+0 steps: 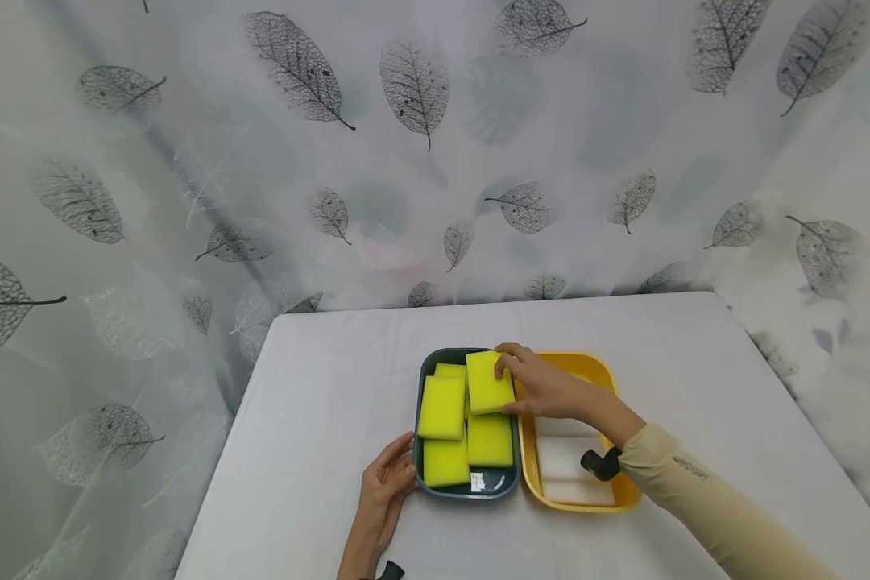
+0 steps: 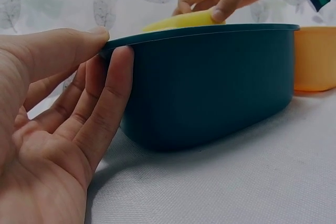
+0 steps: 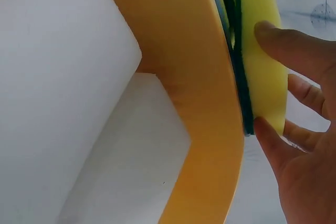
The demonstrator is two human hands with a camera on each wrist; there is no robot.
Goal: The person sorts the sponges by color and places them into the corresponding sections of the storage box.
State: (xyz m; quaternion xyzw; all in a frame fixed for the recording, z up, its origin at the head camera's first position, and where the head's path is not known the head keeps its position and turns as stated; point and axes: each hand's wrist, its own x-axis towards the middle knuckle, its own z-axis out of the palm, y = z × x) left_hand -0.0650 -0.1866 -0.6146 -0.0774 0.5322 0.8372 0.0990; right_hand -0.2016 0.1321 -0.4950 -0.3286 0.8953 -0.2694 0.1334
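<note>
A dark teal plastic tub (image 1: 495, 486) holds several yellow sponges (image 1: 442, 408), lying yellow side up in overlapping layers. My right hand (image 1: 547, 388) grips one sponge (image 1: 484, 380) by its edges at the tub's far right corner. In the right wrist view this sponge (image 3: 268, 77) shows a dark green scouring layer under the yellow foam, and the thumb and fingers hold its sides. At the tub's left side my left hand (image 1: 384, 491) pinches the rim. The left wrist view shows its thumb on top of the rim and fingertips against the tub's outer wall (image 2: 210, 82).
A yellow tub (image 1: 573, 507) stands against the teal one on the right, with white sponge blocks (image 1: 571, 459) inside, partly hidden by the right forearm. Both tubs stand on a white-covered table (image 1: 319, 387). Behind hangs a leaf-print curtain (image 1: 420, 185).
</note>
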